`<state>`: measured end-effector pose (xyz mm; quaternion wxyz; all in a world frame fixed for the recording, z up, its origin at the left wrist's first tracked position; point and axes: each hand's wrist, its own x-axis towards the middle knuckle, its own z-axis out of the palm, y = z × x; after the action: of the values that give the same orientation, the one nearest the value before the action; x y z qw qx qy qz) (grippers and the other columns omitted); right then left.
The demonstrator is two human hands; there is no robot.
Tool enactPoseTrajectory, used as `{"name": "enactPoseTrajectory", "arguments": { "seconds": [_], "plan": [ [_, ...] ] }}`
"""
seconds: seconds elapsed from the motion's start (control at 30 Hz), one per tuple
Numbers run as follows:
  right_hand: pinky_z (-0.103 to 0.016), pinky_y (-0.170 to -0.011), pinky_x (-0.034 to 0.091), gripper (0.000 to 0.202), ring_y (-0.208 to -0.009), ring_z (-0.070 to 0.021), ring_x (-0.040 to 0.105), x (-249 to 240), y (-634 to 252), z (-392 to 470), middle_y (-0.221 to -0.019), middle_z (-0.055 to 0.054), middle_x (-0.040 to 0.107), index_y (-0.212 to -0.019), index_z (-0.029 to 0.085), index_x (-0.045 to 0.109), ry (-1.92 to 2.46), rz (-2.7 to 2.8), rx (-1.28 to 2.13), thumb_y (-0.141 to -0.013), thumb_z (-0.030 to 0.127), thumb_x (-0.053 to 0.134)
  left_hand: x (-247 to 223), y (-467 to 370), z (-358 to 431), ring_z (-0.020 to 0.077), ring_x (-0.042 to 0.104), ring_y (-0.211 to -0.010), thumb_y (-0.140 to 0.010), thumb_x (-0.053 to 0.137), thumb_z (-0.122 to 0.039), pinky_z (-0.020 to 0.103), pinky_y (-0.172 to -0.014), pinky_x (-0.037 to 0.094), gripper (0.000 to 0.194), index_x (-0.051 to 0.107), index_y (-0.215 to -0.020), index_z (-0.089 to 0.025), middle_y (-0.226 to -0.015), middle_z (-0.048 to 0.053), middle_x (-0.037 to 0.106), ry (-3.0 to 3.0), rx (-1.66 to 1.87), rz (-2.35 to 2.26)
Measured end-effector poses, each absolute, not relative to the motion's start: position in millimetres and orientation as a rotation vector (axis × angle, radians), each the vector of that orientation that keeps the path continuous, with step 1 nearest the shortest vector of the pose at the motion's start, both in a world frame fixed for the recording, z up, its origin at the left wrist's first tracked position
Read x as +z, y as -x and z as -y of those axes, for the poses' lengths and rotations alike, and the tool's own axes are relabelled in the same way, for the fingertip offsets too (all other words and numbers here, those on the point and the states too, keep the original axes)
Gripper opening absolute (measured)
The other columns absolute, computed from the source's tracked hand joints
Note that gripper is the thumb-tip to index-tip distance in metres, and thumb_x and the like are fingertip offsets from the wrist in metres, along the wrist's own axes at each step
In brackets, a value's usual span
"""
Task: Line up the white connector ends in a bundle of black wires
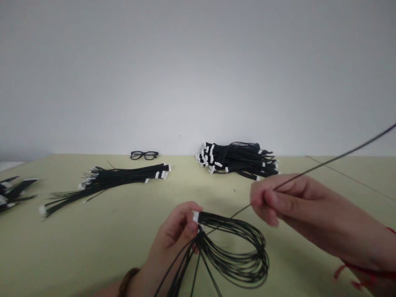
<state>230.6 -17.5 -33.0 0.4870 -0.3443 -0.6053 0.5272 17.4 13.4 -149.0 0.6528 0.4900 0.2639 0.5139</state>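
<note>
My left hand point(177, 235) is closed on a looped bundle of thin black wires point(247, 264) at the lower middle, pinching it at its white connectors point(196, 217). The loop opens to the right, and loose wire ends hang down below my fingers. To the right and a little higher, my right hand point(287, 198) pinches a single black wire point(331, 160) between thumb and fingers. That wire runs from the bundle through my right fingers and out past the right edge.
On the pale yellow table point(123, 231) lie a black wire bundle with white connectors point(123, 175), a larger pile of such bundles point(238, 159) at the back, and more wires point(15, 192) at the left edge. Black-framed glasses point(144, 155) rest near the wall point(185, 74).
</note>
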Motion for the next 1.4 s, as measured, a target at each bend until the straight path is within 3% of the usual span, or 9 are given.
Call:
{"name": "enactPoseTrajectory", "arguments": {
  "seconds": [0.1,0.2,0.27,0.33,0.43,0.57,1.23,1.4],
  "plan": [
    [-0.017,-0.072,0.050,0.008,-0.075,-0.0098,0.059,-32.5,-229.8,20.4,-0.081,0.001,0.061,-0.074,0.026,0.070,0.674,1.153,0.959,-0.081,0.027,0.066,-146.6,-17.7,-9.7,0.0062,0.044,-0.053,-0.081,0.065,-0.036,0.015,-0.048,0.037,0.019,0.064,-0.094,-0.024,-0.065,-0.004,0.049,-1.126,1.178,-0.617],
    [-0.015,-0.053,0.050,0.011,-0.048,-0.0068,0.051,-33.7,-222.6,30.7,-0.068,0.006,0.055,-0.094,0.035,0.064,0.599,1.032,1.139,-0.087,0.029,0.057,-145.2,-18.4,-7.4,0.0062,0.044,-0.055,-0.081,0.066,-0.034,0.015,-0.050,0.037,0.015,0.065,-0.093,-0.024,-0.067,-0.004,0.051,-1.133,1.229,-0.615],
    [-0.018,-0.041,0.045,0.006,-0.036,-0.0072,0.042,-37.3,-213.1,38.2,-0.055,0.008,0.051,-0.089,0.031,0.062,0.729,1.183,1.336,-0.086,0.033,0.057,-145.2,-18.0,-7.2,0.0065,0.045,-0.056,-0.080,0.067,-0.032,0.015,-0.051,0.037,0.015,0.066,-0.093,-0.025,-0.069,-0.003,0.053,-1.115,1.250,-0.594],
    [-0.021,-0.043,0.043,0.011,-0.041,-0.0099,0.050,-44.0,-201.2,44.2,-0.052,0.005,0.053,-0.073,0.024,0.059,1.016,1.437,1.371,-0.081,0.031,0.062,-145.1,-16.9,-7.3,0.0069,0.046,-0.056,-0.080,0.067,-0.032,0.015,-0.050,0.037,0.017,0.066,-0.096,-0.025,-0.069,-0.003,0.054,-1.089,1.232,-0.549],
    [-0.021,-0.044,0.036,0.018,-0.050,-0.0110,0.051,-57.7,-186.3,48.3,-0.056,0.003,0.054,-0.066,0.021,0.054,1.384,1.879,0.835,-0.084,0.026,0.054,-143.7,-15.5,-6.9,0.0070,0.046,-0.056,-0.081,0.066,-0.031,0.015,-0.050,0.037,0.017,0.065,-0.097,-0.026,-0.068,-0.003,0.053,-1.063,1.196,-0.509],
    [-0.021,-0.045,0.034,0.018,-0.050,-0.0098,0.051,-73.4,-181.6,47.2,-0.059,0.003,0.056,-0.071,0.021,0.055,1.325,2.078,0.275,-0.086,0.018,0.046,-140.8,-16.7,-5.7,0.0069,0.045,-0.057,-0.081,0.066,-0.029,0.015,-0.052,0.037,0.014,0.066,-0.094,-0.025,-0.068,-0.003,0.054,-1.043,1.231,-0.514],
    [-0.025,-0.049,0.040,0.019,-0.054,-0.0136,0.057,-87.0,-181.9,43.2,-0.063,0.002,0.060,-0.075,0.020,0.057,1.265,2.187,-0.016,-0.088,0.014,0.044,-135.5,-13.8,-4.5,0.0072,0.043,-0.056,-0.077,0.069,-0.036,0.014,-0.052,0.037,0.015,0.067,-0.089,-0.027,-0.064,-0.004,0.052,-1.152,1.159,-0.531],
    [-0.029,-0.051,0.043,0.016,-0.059,-0.0179,0.058,-77.7,-185.8,45.7,-0.067,-0.002,0.061,-0.076,0.020,0.058,1.208,2.163,-0.380,-0.086,0.015,0.046,-138.6,-16.4,-7.7,0.0068,0.042,-0.054,-0.079,0.068,-0.034,0.015,-0.049,0.035,0.015,0.066,-0.092,-0.026,-0.067,-0.004,0.051,-1.153,1.223,-0.616]
  ]
}}
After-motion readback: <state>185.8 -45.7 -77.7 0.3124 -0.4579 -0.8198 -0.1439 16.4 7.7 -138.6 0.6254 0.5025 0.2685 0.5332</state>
